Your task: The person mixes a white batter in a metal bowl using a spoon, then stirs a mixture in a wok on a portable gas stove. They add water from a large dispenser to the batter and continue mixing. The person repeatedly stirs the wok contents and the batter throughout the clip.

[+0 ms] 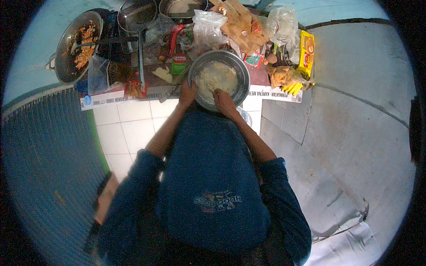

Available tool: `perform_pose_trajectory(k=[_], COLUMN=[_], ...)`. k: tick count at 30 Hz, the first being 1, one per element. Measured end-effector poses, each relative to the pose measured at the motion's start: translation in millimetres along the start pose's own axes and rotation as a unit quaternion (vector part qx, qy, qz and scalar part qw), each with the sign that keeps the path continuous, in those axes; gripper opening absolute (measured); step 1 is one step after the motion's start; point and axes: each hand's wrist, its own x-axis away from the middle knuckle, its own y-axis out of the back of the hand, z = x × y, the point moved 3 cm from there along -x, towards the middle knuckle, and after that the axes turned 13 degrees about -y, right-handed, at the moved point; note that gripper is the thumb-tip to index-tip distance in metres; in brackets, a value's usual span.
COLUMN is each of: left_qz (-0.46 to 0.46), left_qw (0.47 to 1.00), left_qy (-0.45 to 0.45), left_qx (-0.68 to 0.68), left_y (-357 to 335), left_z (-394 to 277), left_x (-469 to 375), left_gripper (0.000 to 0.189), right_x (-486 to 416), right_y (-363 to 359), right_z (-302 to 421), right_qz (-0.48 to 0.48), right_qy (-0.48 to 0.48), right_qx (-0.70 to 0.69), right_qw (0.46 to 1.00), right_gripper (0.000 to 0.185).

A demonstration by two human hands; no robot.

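Observation:
A round metal bowl (245,74) stands at the near edge of the cluttered table, against my torso. Pale, wet-looking batter or dough (218,74) covers its bottom. My left hand (187,94) grips the bowl's left rim. Inside the near part of the bowl is my right hand (221,98), fingers closed together and touching the pale mixture; whether they hold a utensil is hidden. Left of the bowl lie a green packet (179,65) and a piece of pale peel or leaf (163,74). A red and green sachet (253,60) lies just right of the bowl.
At far left a wok (63,56) holds shredded food and a spatula. Pans (137,13), a red-handled tool (173,41), plastic bags (208,25) and a wooden board (238,25) crowd the back. On the right are a yellow packet (306,53) and a bag of brownish food (284,77).

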Motion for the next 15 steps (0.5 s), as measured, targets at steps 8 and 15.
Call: perform_pose_trajectory(k=[8,15], left_qz=[0.034,0.008], left_qw=[0.998,0.997], left_qy=[0.061,-0.071], left_qx=[-0.002,-0.025], left_y=[-5,-2], left_z=[7,9], left_x=[4,10], left_gripper=[0.047,0.047], right_x=[-24,-27], right_y=[40,47], right_z=[-26,-14], right_qz=[0.098,-0.030], right_qy=[-0.050,-0.078], right_qx=[0.194,0.189], right_qw=[0.975,0.978], right_gripper=[0.028,0.021])
